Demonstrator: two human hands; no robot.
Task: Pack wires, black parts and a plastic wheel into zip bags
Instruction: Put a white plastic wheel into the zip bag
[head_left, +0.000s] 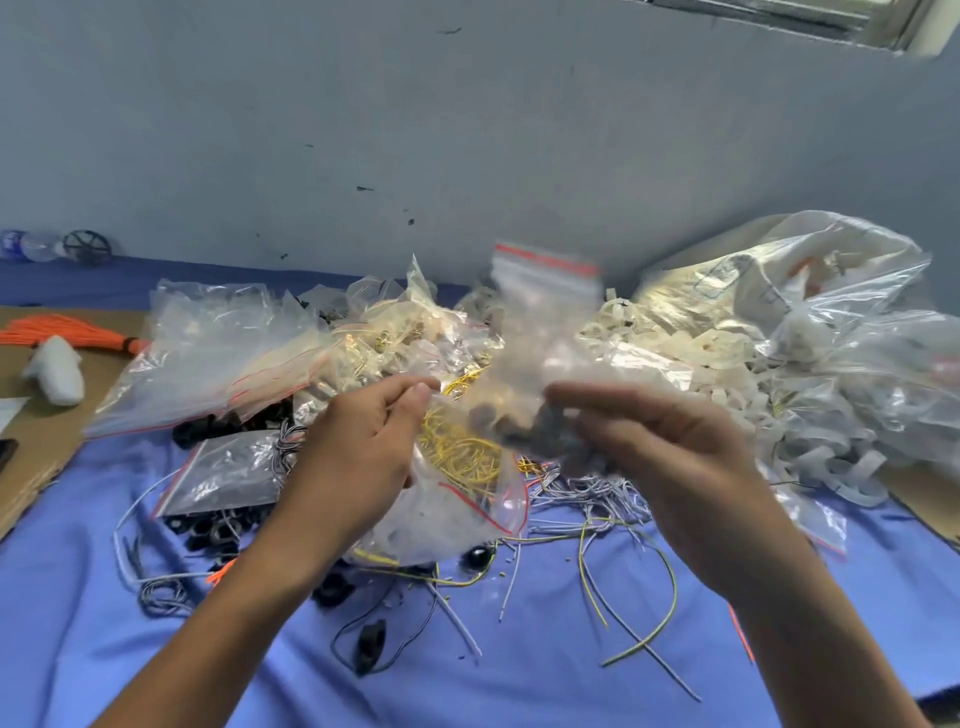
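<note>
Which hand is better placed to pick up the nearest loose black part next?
Probably left: the black part lies nearer the left hand, and the right hand grips the zip bag.

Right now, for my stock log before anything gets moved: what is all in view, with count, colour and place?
held zip bag: one, clear with red strip, raised at centre, dark parts inside
yellow-wire bag: one, clear, under the hands
grey-filled bag: one, clear, left on the cloth
spare bags: a heap, clear, back left
plastic strips: a heap, white, right
big bag: one, clear, back right
loose wires: many, grey, white, yellow-green, on the cloth
black parts: several, left of centre
orange bundle: one, far left
black wheel: one, back left by the wall
cloth: one, blue
hands: left hand and right hand, both gripping the held zip bag
</note>
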